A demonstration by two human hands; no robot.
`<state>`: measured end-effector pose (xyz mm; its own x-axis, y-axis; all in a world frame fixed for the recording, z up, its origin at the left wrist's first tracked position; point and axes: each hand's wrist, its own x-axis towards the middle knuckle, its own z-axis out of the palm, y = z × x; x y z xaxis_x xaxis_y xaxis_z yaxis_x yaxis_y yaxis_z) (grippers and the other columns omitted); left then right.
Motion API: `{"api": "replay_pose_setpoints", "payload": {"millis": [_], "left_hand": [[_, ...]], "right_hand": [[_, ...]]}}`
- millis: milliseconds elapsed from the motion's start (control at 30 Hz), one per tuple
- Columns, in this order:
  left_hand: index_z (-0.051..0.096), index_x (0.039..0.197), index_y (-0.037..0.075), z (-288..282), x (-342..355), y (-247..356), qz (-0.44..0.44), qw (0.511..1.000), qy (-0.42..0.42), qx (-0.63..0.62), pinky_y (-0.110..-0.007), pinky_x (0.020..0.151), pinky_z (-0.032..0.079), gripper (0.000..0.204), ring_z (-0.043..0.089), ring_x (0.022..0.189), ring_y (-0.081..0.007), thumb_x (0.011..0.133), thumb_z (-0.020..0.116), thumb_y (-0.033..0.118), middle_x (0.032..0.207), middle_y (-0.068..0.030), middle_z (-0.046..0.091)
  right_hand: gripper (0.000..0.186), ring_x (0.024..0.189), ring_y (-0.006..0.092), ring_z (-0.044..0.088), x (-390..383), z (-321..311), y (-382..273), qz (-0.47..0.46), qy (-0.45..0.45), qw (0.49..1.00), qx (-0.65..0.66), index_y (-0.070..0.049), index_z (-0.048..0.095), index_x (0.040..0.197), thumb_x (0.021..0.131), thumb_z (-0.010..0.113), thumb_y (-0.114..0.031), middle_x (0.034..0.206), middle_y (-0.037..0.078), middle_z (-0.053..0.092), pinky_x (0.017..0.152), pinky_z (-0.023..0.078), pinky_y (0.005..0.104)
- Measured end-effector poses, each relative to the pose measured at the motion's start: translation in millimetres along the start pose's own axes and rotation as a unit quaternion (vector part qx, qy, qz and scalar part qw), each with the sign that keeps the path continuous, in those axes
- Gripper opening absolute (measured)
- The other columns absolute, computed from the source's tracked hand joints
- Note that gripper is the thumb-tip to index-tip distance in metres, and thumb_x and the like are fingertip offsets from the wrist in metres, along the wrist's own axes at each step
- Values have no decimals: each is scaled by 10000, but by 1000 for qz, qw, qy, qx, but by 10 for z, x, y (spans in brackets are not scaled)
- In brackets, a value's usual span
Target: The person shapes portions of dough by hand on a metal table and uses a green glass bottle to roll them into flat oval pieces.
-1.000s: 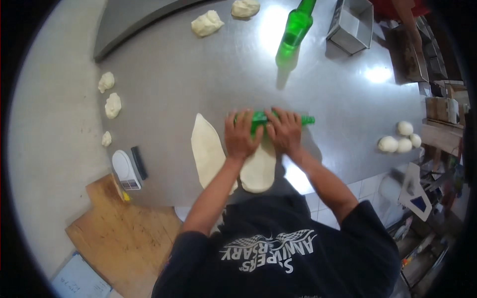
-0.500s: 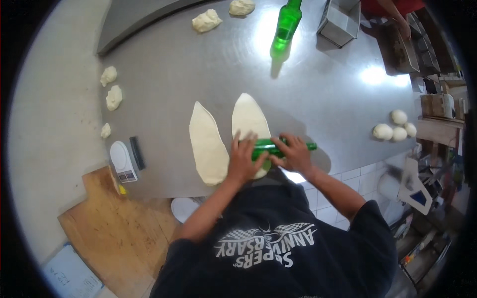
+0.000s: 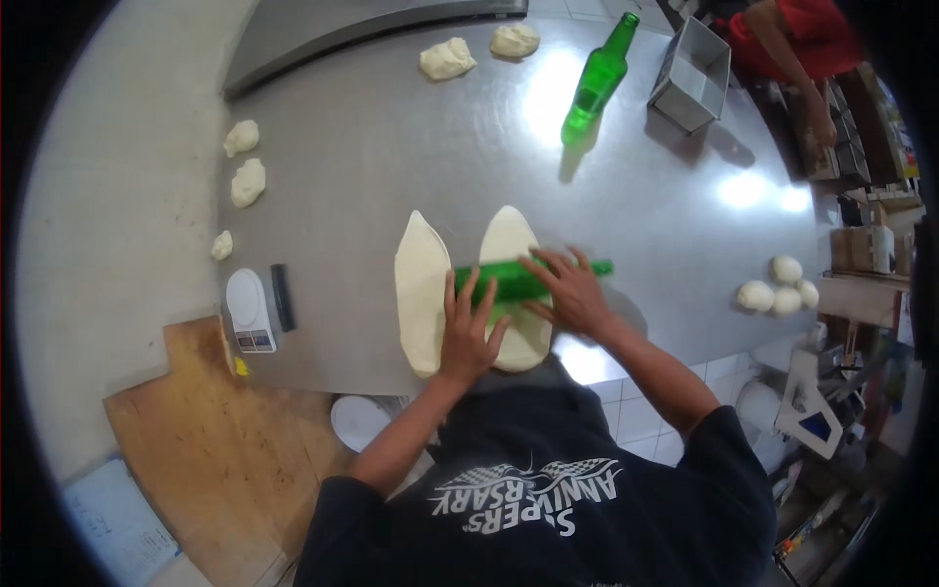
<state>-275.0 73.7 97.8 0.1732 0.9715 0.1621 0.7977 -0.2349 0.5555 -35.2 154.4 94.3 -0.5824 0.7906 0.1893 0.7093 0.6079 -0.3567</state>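
A green glass bottle (image 3: pixel 514 281) lies sideways across the right-hand flattened dough strip (image 3: pixel 508 231), its neck to the right. My left hand (image 3: pixel 471 333) rests on the bottle's wide end, fingers spread and thumb apart. The fingers of my right hand (image 3: pixel 572 293) lie stretched over the bottle near its neck, somewhat blurred. Neither hand wraps around the glass. Beside my left hand, a second long dough strip (image 3: pixel 419 293) lies flat, pointed at its far end. Both strips are on the metal table (image 3: pixel 333 225).
A second green bottle (image 3: pixel 599 83) and a metal loaf tin (image 3: pixel 691 83) are at the far right. Rough dough lumps (image 3: pixel 447 60) lie far and left; several round dough balls (image 3: pixel 773 293) sit right. A white kitchen scale (image 3: pixel 250 308) stands left. Another person's arm (image 3: pixel 797 68) shows top right.
The bottle has rolled away from me along the right strip, uncovering more of its near end. My hands have moved with it, and my left fingers are straighter. The whole view has shifted slightly.
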Motion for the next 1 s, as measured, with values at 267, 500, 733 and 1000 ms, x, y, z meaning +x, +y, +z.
{"api": "replay_pose_setpoints", "payload": {"millis": [267,500,733,1000], "left_hand": [[695,1359,96,-76,1692,-831,-138,984,-113,30,-483,1053,525,900,644,1286,-350,647,953,583,1352,-130,711],[755,1275,58,-280,1456,-779,-281,951,16,-128,-432,922,608,839,780,1051,-319,661,980,585,1140,-155,805],[734,1274,-3,-510,-91,-244,-384,871,70,-299,-364,927,598,657,759,1025,-203,739,1016,254,1117,-118,807],[742,1184,-14,-569,-1063,202,-458,841,115,-264,-338,875,585,519,736,940,-159,786,972,229,1040,-85,800]], "right_hand": [[467,1192,395,703,1980,394,885,146,-3,955,259,-69,724,1357,1079,626,-431,1320,222,728,1091,509,482],[654,1338,442,610,3765,305,1980,91,26,987,127,-97,567,1531,977,768,-382,1463,241,620,1137,493,501],[879,1557,468,284,4451,984,1262,102,-24,994,-36,-338,411,1644,889,855,-412,1719,177,253,1128,452,689],[419,1216,450,655,5142,1158,1799,112,-52,991,-47,-190,681,1386,974,715,-256,1418,185,625,958,583,507]]}}
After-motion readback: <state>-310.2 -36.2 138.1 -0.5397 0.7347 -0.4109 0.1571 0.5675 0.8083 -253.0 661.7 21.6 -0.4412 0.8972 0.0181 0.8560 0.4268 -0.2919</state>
